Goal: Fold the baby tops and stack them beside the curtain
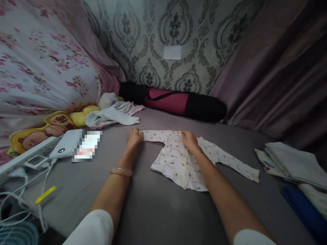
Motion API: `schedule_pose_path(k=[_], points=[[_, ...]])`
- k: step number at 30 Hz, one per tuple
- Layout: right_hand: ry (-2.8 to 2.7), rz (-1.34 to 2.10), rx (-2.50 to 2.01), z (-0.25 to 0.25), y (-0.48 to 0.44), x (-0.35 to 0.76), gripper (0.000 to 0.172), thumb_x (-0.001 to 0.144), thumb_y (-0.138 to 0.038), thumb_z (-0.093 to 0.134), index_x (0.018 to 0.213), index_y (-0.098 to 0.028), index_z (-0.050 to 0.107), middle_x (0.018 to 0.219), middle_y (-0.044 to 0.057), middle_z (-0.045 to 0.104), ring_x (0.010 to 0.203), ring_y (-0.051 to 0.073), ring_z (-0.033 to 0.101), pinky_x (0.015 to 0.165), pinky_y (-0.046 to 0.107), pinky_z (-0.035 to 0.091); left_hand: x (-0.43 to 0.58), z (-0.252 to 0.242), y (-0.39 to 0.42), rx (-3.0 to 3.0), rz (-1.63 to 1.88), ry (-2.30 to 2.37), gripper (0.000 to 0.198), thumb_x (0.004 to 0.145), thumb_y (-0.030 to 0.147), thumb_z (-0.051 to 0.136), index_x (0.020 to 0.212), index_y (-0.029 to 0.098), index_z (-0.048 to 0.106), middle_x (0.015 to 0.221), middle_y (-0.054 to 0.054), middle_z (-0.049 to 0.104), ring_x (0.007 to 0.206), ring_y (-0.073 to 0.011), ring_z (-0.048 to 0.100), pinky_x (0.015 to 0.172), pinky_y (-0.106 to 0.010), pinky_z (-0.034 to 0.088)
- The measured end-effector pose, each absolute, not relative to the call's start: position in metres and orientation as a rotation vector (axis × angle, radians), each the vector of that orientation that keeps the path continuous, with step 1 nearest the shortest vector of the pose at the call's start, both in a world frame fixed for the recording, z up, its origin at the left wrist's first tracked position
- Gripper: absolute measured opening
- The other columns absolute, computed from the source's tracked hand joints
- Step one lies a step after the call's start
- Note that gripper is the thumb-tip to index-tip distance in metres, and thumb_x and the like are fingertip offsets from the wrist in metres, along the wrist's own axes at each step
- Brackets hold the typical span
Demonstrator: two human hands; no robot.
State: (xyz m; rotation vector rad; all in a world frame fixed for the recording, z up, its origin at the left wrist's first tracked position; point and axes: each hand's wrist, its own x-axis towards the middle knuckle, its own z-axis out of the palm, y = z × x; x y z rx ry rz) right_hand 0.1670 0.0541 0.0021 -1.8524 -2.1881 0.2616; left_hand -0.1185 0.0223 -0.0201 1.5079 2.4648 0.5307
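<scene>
A small white long-sleeved baby shirt (176, 156) with a scattered print lies spread on the grey sheet (163, 214). My left hand (135, 136) is closed on the cuff end of the sleeve at the left, which stretches out straight. Near the collar, my right hand (190, 140) pinches the fabric at the shoulder. The other sleeve (235, 161) slants down to the right, flat on the sheet. My right forearm covers part of the shirt's lower right side.
Folded clothes (293, 163) lie at the right, and crumpled clothes (112, 115) at the back left. A long black and maroon bag (168, 102) rests along the wall. At left are a power strip (38, 153), a white device (67, 144), cables and a yellow strip (46, 195).
</scene>
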Motion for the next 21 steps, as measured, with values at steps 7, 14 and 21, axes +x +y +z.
schedule_pose_path(k=[7,14,21], points=[[-2.345,0.16,-1.637,-0.02,0.088,0.149,0.035,0.097,-0.021,0.046,0.125,-0.019,0.066,0.123,0.01,0.065,0.115,0.023,0.053,0.1,0.032,0.036,-0.13,-0.035,0.028,1.493,0.547,2.494,0.033,0.088,0.031,0.05,0.11,0.013,0.065,0.117,-0.017,0.064,0.114,-0.0295,0.057,0.096,-0.038,0.044],[-2.339,0.142,-1.687,-0.022,0.092,0.126,0.026,0.094,-0.026,0.052,0.111,-0.021,0.071,0.113,0.012,0.062,0.109,0.026,0.051,0.093,0.036,0.037,-0.139,-0.033,0.034,1.35,0.897,2.31,0.016,0.08,0.029,0.052,0.086,0.017,0.06,0.084,-0.008,0.064,0.087,-0.0235,0.061,0.075,-0.032,0.046],[-2.133,0.109,-1.702,-0.03,0.089,0.122,0.028,0.096,-0.021,0.043,0.11,-0.018,0.067,0.109,0.012,0.056,0.101,0.023,0.052,0.088,0.031,0.038,-0.133,-0.032,0.037,1.28,1.272,2.136,0.02,0.087,0.031,0.044,0.101,0.018,0.05,0.076,-0.001,0.056,0.071,-0.0168,0.054,0.065,-0.026,0.043]])
